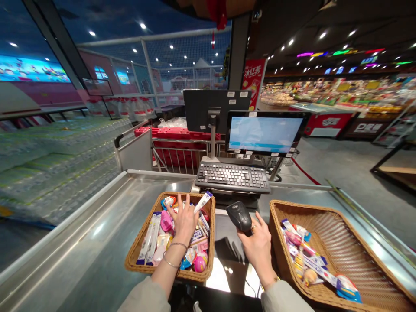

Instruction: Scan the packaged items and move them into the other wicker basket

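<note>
My left hand (183, 221) reaches into the left wicker basket (139, 249), which is full of small wrapped sweets and toothpaste-like packets. Its fingers are pinched on a slim white and blue packet (203, 201) lifted above the pile. My right hand (258, 245) grips a black handheld barcode scanner (239, 215) over the steel counter between the baskets. The right wicker basket (354, 255) holds several wrapped items along its left side.
A black keyboard (232, 177) and a lit till screen (264, 133) stand behind the baskets, with a second monitor's back (214, 108) further off. The steel checkout counter (97, 234) stretches left. Stacked water bottles (55, 160) lie at left, and shop aisles at right.
</note>
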The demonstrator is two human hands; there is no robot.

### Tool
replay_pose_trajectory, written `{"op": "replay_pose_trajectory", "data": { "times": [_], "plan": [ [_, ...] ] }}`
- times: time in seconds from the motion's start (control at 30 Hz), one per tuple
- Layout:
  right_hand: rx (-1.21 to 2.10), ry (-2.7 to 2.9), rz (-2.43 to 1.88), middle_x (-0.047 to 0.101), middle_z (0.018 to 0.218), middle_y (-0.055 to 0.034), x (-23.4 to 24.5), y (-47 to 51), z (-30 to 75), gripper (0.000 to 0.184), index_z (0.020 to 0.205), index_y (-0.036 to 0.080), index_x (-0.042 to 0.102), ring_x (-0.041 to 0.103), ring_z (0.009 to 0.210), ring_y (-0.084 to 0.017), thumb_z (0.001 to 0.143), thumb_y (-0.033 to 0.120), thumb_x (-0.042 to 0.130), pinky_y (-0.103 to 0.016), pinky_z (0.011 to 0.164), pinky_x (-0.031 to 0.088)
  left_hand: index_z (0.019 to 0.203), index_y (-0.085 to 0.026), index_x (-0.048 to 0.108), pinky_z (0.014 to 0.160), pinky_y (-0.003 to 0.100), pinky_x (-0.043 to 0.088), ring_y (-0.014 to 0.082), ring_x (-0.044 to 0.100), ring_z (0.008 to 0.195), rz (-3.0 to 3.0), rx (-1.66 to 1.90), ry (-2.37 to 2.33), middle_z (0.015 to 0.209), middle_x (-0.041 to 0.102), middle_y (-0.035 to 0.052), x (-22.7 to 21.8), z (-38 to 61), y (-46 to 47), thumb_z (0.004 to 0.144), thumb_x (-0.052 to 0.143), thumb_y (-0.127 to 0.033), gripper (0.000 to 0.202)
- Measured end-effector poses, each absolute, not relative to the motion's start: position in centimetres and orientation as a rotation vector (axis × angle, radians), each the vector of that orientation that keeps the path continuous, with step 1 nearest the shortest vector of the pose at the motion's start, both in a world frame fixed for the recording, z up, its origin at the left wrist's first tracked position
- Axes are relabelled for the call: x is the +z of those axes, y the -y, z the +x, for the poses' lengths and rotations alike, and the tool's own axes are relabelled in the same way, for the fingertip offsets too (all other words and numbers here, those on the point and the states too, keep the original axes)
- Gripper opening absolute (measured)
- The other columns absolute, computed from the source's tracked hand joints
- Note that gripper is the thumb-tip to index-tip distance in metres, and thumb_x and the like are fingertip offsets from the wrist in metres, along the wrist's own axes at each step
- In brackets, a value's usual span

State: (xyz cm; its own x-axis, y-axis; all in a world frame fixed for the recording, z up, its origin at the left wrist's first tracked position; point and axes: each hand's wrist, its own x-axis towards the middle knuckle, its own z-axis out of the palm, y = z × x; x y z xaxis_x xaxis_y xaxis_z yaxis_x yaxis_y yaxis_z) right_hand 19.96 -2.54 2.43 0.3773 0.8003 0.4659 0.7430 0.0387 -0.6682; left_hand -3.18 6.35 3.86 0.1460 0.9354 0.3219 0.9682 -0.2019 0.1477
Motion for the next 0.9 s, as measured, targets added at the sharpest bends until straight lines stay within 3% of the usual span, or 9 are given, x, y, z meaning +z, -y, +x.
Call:
{"op": "replay_pose_trajectory", "data": {
  "times": [0.27, 0.5, 0.9],
  "plan": [
    [0.036, 1.395, -1.710, 0.074, 0.117, -0.0059, 3.1, 3.7, 20.5, 0.029, 0.096, 0.021, 0.074, 0.046, 0.135, -0.035, 0.070, 0.023, 0.061, -0.053, 0.108, 0.039, 0.092, -0.020, 0.073, 0.111, 0.079, -0.016, 0.0422, 0.010, 0.153, -2.391, -0.557, 1.757, 0.159, 0.040, 0.0088, 4.6, -0.3, -6.6, 0.093, 0.052, -0.029, 0.023],
    [0.008, 1.464, -1.735, 0.072, 0.122, -0.0021, 3.4, 4.6, 20.6, 0.028, 0.093, 0.025, 0.075, 0.045, 0.136, -0.037, 0.070, 0.021, 0.061, -0.059, 0.110, 0.033, 0.084, -0.021, 0.073, 0.111, 0.079, -0.013, 0.0411, 0.025, 0.150, -2.354, -0.671, 1.586, 0.153, 0.048, 0.0086, 4.8, 2.4, -6.7, 0.088, 0.060, -0.026, 0.015],
    [-0.039, 1.482, -1.747, 0.073, 0.120, -0.0014, 3.7, 5.3, 21.0, 0.031, 0.094, 0.025, 0.076, 0.046, 0.135, -0.037, 0.068, 0.017, 0.060, -0.058, 0.109, 0.034, 0.081, -0.022, 0.073, 0.111, 0.079, -0.013, 0.0404, 0.026, 0.150, -2.389, -0.703, 1.491, 0.152, 0.050, 0.0074, 5.1, 4.5, -6.7, 0.087, 0.063, -0.025, 0.012]
  ]
}}
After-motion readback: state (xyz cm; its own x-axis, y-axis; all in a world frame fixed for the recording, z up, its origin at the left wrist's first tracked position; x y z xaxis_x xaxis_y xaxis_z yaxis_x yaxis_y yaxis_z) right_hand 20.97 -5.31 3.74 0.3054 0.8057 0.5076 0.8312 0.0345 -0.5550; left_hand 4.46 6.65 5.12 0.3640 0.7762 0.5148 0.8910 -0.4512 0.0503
